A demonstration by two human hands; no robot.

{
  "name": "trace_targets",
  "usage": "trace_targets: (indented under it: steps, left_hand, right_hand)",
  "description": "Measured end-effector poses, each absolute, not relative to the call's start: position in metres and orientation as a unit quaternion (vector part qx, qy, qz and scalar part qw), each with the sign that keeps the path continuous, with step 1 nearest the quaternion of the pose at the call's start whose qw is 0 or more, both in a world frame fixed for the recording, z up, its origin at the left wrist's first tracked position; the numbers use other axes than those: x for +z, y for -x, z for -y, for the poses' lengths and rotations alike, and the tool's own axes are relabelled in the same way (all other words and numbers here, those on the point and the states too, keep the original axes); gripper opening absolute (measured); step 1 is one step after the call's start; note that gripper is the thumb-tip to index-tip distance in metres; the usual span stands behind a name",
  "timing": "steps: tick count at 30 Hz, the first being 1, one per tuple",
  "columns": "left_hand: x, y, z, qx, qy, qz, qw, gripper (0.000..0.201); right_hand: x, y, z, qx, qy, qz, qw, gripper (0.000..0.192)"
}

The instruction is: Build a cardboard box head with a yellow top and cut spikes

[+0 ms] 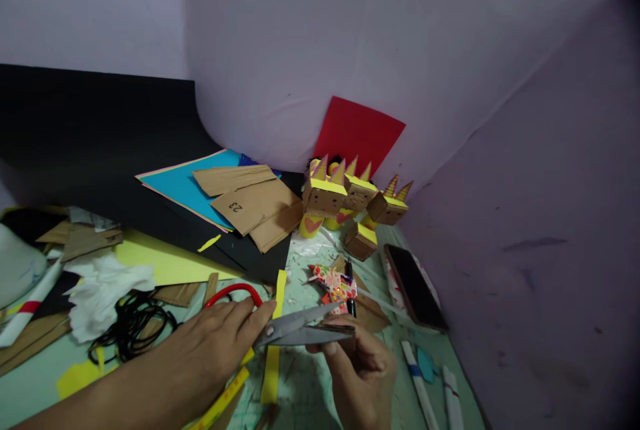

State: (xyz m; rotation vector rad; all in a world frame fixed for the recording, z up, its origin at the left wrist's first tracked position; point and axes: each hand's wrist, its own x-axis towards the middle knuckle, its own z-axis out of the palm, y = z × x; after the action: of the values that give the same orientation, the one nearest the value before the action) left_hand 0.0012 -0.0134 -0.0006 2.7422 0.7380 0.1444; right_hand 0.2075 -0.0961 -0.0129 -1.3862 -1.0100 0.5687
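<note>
Left hand (220, 343) grips red-handled scissors (295, 329), steel blades parted toward three o'clock around brown cardboard strip (345, 329) pinched by right hand (363, 373)

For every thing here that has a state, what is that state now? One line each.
Red-handled scissors: blades slightly open, closing on a brown cardboard strip.
Left hand: gripping the scissors handle.
Right hand: pinching the brown cardboard strip.
Black smartphone: screen dark, lying flat.
Brown cardboard cube figures: assembled, upright.
White tissue paper: crumpled.
Black cord: tangled.
</note>
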Motion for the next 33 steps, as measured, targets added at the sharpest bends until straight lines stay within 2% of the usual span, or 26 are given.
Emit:
trace_targets:
  steps: [9, 13, 23, 33]
  left_hand:
    - [0.011, -0.005, 0.013, 0.014, -0.96, -0.252, 0.124, 0.075]
    - [0.004, -0.003, 0.011, 0.035, -0.961, -0.251, 0.108, 0.077]
    - [-0.002, -0.005, 0.009, 0.015, -0.958, -0.269, 0.099, 0.081]
    - [-0.017, -0.003, 0.011, 0.06, -0.954, -0.278, 0.099, 0.076]
  right_hand:
    - [-0.013, -0.208, 0.095, 0.256, 0.595, 0.435, 0.626, 0.015]
    - [-0.021, -0.21, 0.094, 0.245, 0.583, 0.446, 0.633, 0.018]
    - [-0.025, -0.208, 0.093, 0.261, 0.598, 0.422, 0.63, 0.013]
    - [-0.021, -0.207, 0.092, 0.301, 0.607, 0.392, 0.622, 0.022]
